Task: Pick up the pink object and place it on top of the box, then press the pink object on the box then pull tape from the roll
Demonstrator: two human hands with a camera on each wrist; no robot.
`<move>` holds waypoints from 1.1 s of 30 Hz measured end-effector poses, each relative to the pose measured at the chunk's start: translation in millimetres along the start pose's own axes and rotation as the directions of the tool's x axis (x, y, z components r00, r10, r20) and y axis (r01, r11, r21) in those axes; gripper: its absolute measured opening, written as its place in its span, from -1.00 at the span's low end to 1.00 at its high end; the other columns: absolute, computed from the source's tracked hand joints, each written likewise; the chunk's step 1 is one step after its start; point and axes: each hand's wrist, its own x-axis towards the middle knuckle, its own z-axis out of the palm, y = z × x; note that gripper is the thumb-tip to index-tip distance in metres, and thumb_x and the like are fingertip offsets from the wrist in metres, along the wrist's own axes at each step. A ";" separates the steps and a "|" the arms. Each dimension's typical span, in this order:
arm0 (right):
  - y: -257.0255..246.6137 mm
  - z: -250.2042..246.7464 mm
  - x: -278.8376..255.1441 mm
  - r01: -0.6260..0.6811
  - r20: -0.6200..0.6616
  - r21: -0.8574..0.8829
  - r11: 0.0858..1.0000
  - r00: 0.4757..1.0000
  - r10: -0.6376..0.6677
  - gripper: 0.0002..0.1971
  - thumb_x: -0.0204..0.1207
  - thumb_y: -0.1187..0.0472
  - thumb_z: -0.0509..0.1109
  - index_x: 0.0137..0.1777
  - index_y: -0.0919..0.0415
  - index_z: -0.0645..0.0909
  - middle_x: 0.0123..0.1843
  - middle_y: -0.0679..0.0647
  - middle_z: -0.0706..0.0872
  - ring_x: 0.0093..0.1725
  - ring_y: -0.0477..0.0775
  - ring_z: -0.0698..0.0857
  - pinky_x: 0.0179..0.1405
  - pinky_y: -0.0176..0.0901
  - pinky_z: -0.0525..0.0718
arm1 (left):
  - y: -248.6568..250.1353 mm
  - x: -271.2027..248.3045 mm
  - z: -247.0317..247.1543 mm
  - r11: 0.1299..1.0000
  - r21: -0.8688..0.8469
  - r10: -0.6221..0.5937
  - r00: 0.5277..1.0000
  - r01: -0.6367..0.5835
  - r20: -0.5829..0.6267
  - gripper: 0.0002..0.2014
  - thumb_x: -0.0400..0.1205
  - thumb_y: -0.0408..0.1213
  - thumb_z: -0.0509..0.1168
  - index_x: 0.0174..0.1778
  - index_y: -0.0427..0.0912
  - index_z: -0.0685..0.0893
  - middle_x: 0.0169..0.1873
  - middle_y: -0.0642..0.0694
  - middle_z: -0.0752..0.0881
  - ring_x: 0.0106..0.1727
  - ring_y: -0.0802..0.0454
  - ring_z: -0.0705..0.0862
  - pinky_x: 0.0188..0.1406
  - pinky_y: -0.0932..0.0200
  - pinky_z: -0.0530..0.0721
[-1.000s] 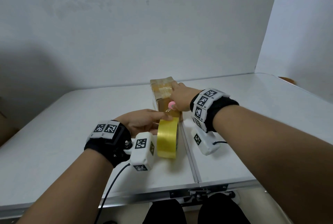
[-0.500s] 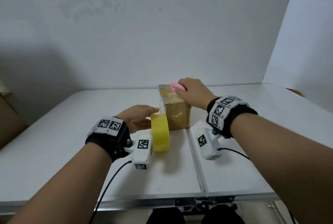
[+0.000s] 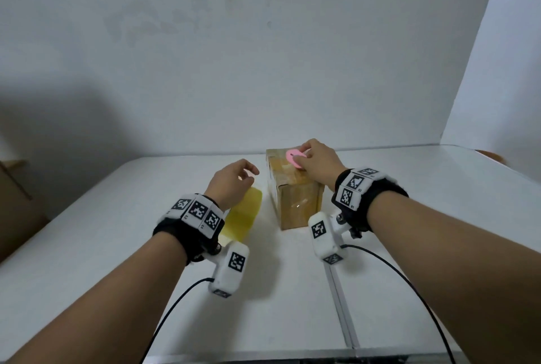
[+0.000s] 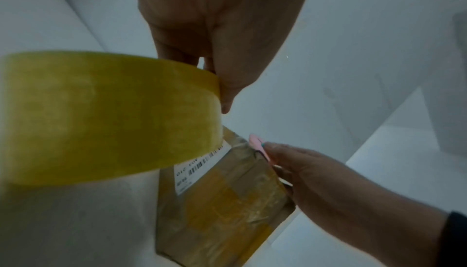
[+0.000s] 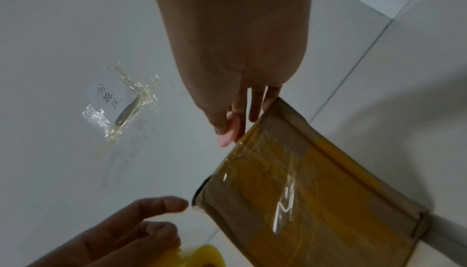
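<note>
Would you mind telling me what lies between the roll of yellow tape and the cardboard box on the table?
Only bare white table separates the roll of yellow tape from the cardboard box; the head view shows it.

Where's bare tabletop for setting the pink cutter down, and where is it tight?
Bare table lies right of the cardboard box, out to the far edge. More lies left of the tape roll, and near the front edge between the forearms. It is tight between roll and box, where the left hand hovers. The right hand holds the pink cutter on the box top.
</note>
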 end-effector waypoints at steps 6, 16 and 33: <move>7.5 1.6 0.4 -0.004 -0.011 -0.055 0.998 1.000 0.004 -0.66 0.62 0.08 0.28 0.29 0.24 0.62 0.34 0.16 0.64 0.30 0.13 0.62 0.09 -0.24 0.46 | 13.0 6.8 4.5 0.938 0.275 0.161 0.968 -0.210 0.190 -0.49 0.70 -0.29 0.14 0.57 0.20 0.34 0.04 -0.16 0.67 -0.31 0.15 0.51 -0.20 0.23 0.46; 51.6 -3.5 -42.5 -0.099 0.209 0.097 0.990 0.975 0.077 -0.46 0.34 -0.41 0.35 0.19 -0.10 0.60 0.26 -0.07 0.71 0.30 0.01 0.68 0.43 0.06 0.60 | 14.3 6.5 17.6 0.837 0.431 0.200 0.921 -0.338 0.334 -0.41 0.71 -0.33 0.12 0.60 0.32 0.24 0.13 -0.21 0.60 0.18 -0.19 0.59 0.25 -0.02 0.50; 61.1 0.7 -26.1 0.040 0.244 -0.221 0.974 0.970 0.016 -0.15 0.09 -0.47 0.41 0.30 0.08 0.57 0.16 0.04 0.76 0.13 0.06 0.73 0.20 0.03 0.71 | 8.6 7.1 22.1 0.820 0.464 0.208 0.929 -0.337 0.307 -0.34 0.68 -0.33 0.18 0.59 0.40 0.21 0.10 -0.12 0.72 0.13 -0.12 0.61 0.17 0.01 0.57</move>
